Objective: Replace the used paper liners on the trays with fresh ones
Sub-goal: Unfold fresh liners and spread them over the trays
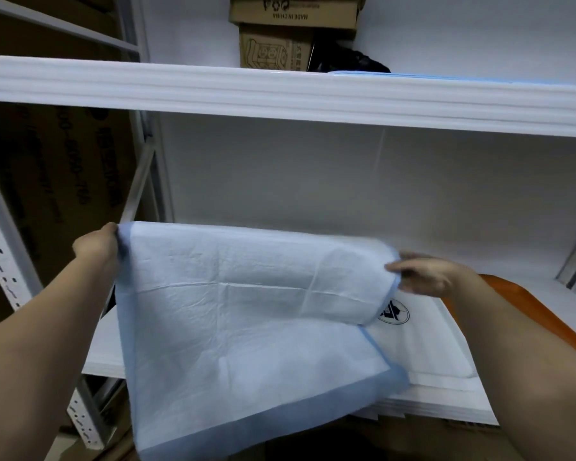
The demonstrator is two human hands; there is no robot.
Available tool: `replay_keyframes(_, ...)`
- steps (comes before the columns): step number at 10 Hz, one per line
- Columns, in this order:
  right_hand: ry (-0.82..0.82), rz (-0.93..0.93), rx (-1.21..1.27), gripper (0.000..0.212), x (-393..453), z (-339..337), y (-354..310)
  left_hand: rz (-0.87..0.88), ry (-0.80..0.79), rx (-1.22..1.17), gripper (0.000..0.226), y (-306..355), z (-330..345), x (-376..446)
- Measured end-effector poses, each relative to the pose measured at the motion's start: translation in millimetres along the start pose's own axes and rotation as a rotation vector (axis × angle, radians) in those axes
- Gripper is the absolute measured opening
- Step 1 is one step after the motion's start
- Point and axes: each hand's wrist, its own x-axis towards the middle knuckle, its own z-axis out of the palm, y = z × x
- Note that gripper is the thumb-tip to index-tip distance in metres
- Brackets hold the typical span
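Left hand (97, 247) pinching the liner (246, 327) at 10 o'clock, right hand (423, 274) at 2; sheet looking light, limp, tear-prone: corners are gripping best.

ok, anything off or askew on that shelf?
Nothing damaged or spilled. The blue-edged liner hangs off the shelf edge, creased, only because the left hand and right hand hold it.

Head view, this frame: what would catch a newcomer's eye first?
The blue-edged liner fills the centre, held up by both hands: the left hand grips its upper left corner, the right hand pinches its right edge. Beneath it, a stack of white sheets with a dark round logo lies on the lower shelf. An orange tray peeks out at right.
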Motion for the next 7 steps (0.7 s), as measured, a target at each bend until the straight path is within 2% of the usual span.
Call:
replay_keyframes(1, 0.063, -0.007, -0.036, 0.039, 0, 2, 7, 0.028, -0.078, 0.016, 0.014, -4, 0, 9)
replay_keyframes(2, 0.143, -0.226, 0.227, 0.047, 6, 4, -4, 0.090, -0.208, 0.043, 0.032, -5, 1, 8)
replay_keyframes(3, 0.095, -0.265, 0.409, 0.032, -1, 8, -17, 0.139, -0.224, 0.058, 0.044, -5, 9, 4)
replay_keyframes(4, 0.060, -0.160, 0.371, 0.016, -7, 8, -27, 0.142, -0.145, 0.031, 0.044, -2, 12, 1)
replay_keyframes(5, 0.081, -0.158, 0.352, 0.032, -7, 4, -28, 0.142, -0.104, -0.001, 0.040, 4, 10, -1)
replay_keyframes(6, 0.115, -0.283, 0.325, 0.034, -9, 8, -31, 0.148, -0.046, -0.008, 0.047, 7, 7, -1)
replay_keyframes(7, 0.272, -0.423, 0.279, 0.019, -15, 12, -35, 0.211, -0.033, 0.019, 0.045, 9, 5, -2)
